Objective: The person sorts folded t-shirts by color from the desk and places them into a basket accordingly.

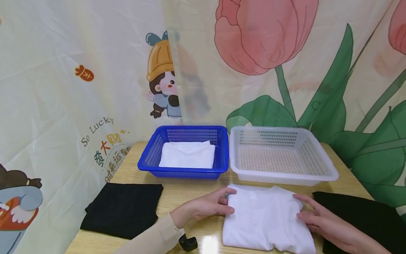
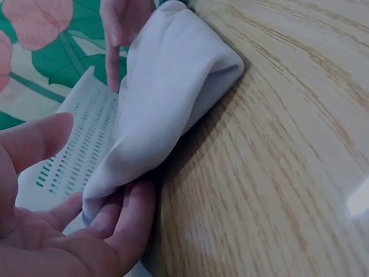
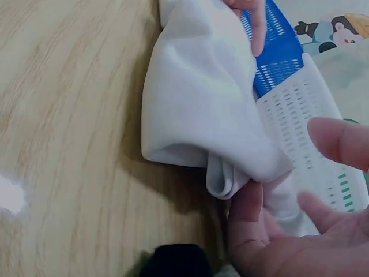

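Observation:
A folded white T-shirt (image 1: 263, 215) lies at the front of the table between both hands. At its left edge, my left hand (image 1: 209, 206) grips the cloth; in the left wrist view its fingers (image 2: 135, 213) curl in under the fold. My right hand (image 1: 326, 220) grips the opposite edge, with fingers (image 3: 247, 210) tucked beneath the cloth in the right wrist view. Loose folds of the shirt bulge open along the near side. Behind it stands a white plastic basket (image 1: 328, 173) with nothing inside.
Left of the white basket is a blue basket (image 1: 184, 173) holding another folded white garment (image 1: 187, 155). Folded black cloth (image 1: 123, 208) lies at the table's left, and more black cloth (image 1: 361, 215) lies beside my right arm. A printed curtain (image 1: 196, 70) hangs behind.

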A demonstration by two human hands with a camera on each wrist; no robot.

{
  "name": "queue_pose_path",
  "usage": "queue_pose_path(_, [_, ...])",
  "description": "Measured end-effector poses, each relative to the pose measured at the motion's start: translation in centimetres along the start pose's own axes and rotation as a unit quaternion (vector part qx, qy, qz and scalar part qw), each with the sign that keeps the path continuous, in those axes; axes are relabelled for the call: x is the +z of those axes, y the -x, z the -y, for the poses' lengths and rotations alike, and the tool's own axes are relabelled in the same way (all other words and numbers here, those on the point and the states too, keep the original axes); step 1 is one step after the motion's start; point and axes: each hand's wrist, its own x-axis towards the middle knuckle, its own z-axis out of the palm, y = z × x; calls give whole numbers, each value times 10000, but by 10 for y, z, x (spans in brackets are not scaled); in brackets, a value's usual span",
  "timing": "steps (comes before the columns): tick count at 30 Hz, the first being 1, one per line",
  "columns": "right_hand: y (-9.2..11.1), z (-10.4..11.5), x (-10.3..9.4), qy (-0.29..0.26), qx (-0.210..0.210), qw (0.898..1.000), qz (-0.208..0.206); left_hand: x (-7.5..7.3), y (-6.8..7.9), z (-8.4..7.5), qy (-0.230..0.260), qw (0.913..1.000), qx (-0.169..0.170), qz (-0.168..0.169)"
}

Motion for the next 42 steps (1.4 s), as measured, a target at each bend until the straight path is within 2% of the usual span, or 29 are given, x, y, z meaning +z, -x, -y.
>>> queue_pose_path(6, [-3,-1,8,373,-169,9988,-273,3,-3,-2,-59,9994,-52,-327])
queue_pose_path(9, [-7,1,14,378,-153,9986,-351,4,-4,0,-10,9995,-39,-313])
queue_pose_path(13, [-12,-1,20,327,-266,9989,-211,4,-5,2,8,9997,3,-248])
queue_pose_path(21, [-20,-2,28,579,-386,9967,-428,8,-10,2,-305,9992,59,-260])
queue_pose_path(28, [-26,-3,35,716,-498,9949,-501,12,-12,4,-366,9983,137,-425])
queue_pose_path(32, [-28,-2,39,757,-564,9937,-609,11,-12,5,-384,9973,121,-614])
queue_pose_path(37, [-33,-2,44,773,-598,9927,-703,9,-13,7,-506,9965,66,-667])
queue_pose_path(42, [-38,-3,53,784,-889,9909,-635,4,-9,11,-532,9955,133,-772])
